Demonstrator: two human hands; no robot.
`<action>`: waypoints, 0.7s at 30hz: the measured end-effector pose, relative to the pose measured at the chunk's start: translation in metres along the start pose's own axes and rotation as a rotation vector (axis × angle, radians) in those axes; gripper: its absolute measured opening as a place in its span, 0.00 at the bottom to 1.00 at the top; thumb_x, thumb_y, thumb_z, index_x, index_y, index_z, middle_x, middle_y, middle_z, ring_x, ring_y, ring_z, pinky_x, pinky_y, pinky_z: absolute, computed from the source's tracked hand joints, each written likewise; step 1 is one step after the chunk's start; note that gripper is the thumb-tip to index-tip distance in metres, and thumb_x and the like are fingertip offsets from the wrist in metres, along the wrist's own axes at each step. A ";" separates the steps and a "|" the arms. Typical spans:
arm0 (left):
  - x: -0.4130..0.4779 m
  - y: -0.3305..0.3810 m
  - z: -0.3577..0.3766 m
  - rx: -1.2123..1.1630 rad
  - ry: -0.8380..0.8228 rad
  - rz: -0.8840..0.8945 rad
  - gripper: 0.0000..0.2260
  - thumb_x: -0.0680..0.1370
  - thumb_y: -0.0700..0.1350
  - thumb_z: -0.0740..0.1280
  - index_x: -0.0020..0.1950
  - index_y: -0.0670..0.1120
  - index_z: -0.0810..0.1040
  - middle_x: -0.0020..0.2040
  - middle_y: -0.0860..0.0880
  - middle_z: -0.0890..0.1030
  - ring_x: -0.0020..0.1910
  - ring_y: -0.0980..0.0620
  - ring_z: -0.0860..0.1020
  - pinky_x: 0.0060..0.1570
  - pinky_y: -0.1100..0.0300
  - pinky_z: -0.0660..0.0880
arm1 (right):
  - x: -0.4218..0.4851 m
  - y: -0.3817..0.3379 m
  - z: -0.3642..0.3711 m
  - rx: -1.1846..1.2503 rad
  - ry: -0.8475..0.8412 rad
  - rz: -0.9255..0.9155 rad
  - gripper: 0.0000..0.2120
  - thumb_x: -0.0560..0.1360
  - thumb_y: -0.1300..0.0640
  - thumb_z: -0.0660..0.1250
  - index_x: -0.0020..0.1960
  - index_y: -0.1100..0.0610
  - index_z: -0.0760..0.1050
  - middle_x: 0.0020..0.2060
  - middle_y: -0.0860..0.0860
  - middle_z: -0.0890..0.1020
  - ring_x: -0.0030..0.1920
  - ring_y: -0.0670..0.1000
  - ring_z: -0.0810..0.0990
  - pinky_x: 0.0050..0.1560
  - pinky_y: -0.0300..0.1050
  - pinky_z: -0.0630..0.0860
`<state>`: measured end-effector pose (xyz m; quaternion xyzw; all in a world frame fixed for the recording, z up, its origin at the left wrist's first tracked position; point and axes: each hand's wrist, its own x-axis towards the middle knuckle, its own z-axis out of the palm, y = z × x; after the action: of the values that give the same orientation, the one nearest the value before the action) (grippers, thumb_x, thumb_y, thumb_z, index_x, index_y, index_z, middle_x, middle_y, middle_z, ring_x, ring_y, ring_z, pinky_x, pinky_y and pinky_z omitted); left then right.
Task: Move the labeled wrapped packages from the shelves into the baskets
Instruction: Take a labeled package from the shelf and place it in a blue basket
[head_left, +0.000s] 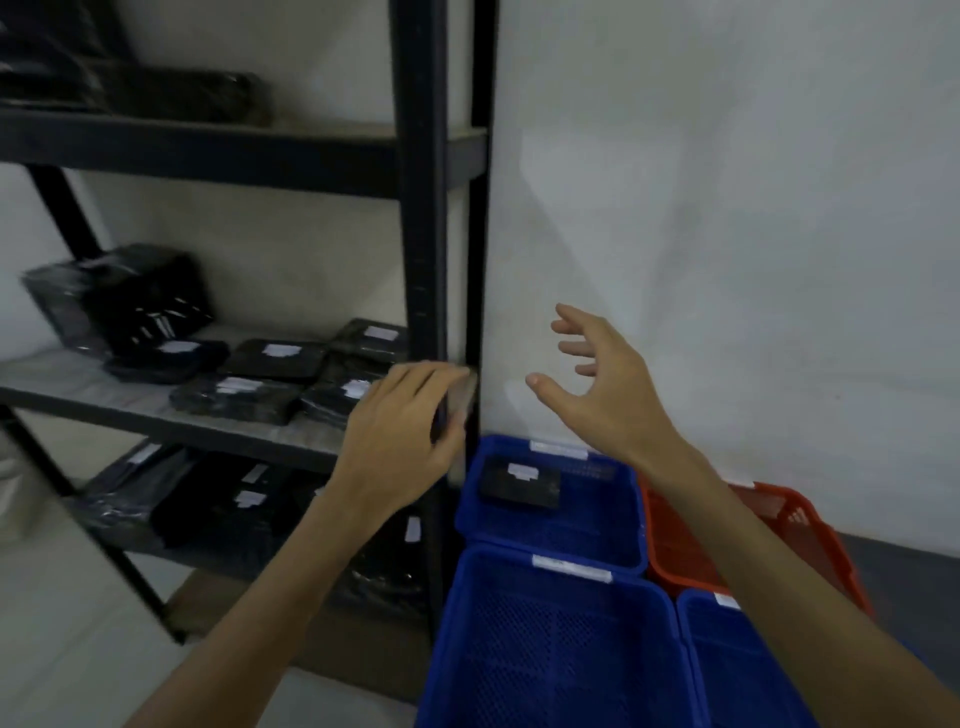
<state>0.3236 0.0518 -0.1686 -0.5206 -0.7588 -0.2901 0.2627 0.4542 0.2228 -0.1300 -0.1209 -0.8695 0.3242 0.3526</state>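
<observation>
White wall (727, 182) stands behind a black metal shelving unit (421, 208), whose middle shelf (78, 384) carries several labeled wrapped packages (272, 358) lying flat. One more wrapped package (519, 486) lies in the far blue basket (631, 519) on the floor, beside an orange basket (795, 519). The left hand (400, 436), fingers straight and holding nothing, reaches beside the unit's front upright. The right hand (602, 384) hangs above the baskets, fingers spread, empty.
</observation>
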 end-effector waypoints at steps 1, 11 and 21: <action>0.006 -0.009 -0.014 0.011 0.033 0.000 0.17 0.75 0.49 0.60 0.61 0.45 0.75 0.58 0.48 0.78 0.57 0.48 0.75 0.55 0.52 0.73 | 0.007 -0.015 0.003 0.005 0.006 -0.032 0.32 0.71 0.53 0.72 0.72 0.52 0.63 0.62 0.48 0.73 0.58 0.44 0.74 0.52 0.23 0.68; 0.057 -0.125 -0.126 0.190 0.217 0.012 0.17 0.75 0.48 0.60 0.61 0.46 0.75 0.57 0.48 0.78 0.55 0.49 0.74 0.52 0.57 0.72 | 0.084 -0.130 0.066 0.013 0.040 -0.245 0.31 0.71 0.52 0.71 0.71 0.51 0.64 0.61 0.45 0.75 0.56 0.42 0.76 0.54 0.40 0.76; 0.094 -0.257 -0.178 0.242 0.337 0.015 0.16 0.74 0.49 0.60 0.60 0.45 0.75 0.57 0.47 0.78 0.56 0.48 0.73 0.53 0.53 0.71 | 0.163 -0.196 0.154 0.019 0.055 -0.318 0.28 0.72 0.53 0.71 0.70 0.50 0.66 0.59 0.45 0.76 0.55 0.42 0.78 0.53 0.41 0.78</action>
<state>0.0683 -0.0899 -0.0221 -0.4353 -0.7294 -0.2779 0.4485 0.2342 0.0714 0.0011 0.0130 -0.8646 0.2692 0.4241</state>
